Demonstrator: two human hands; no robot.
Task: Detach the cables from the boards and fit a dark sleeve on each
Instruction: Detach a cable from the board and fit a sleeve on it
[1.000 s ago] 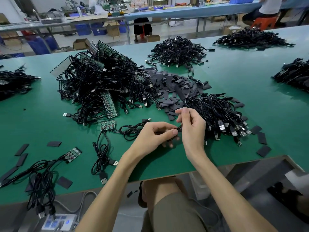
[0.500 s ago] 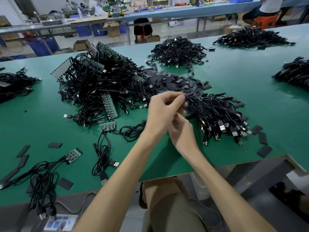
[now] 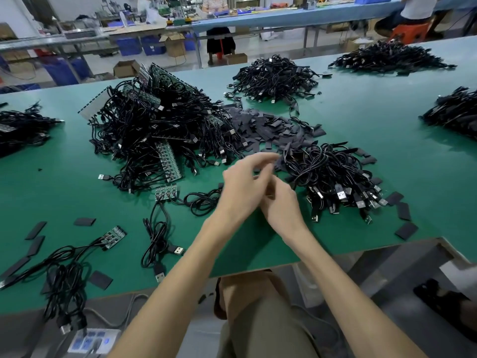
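Above the green tabletop (image 3: 387,140), the left hand (image 3: 242,189) reaches toward the dark sleeves (image 3: 268,127), its grip too blurred to tell. The right hand (image 3: 282,205) has its fingers hidden.

A: Where are the hands?
B: Mid-desk (image 3: 387,140); the left hand (image 3: 241,188) lies across the right hand (image 3: 282,205), its fingers blurred.
A: Around them?
B: The sleeve pile (image 3: 268,127) at twelve o'clock, the cable heap (image 3: 333,177) at two.

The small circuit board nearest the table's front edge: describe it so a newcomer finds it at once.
Start at the big heap of black cables and boards on the left of the green table. Come toward the near edge, past one small board at the heap's foot, to the small circuit board lying further left. Unlike that neighbour, its cables trail off leftward.
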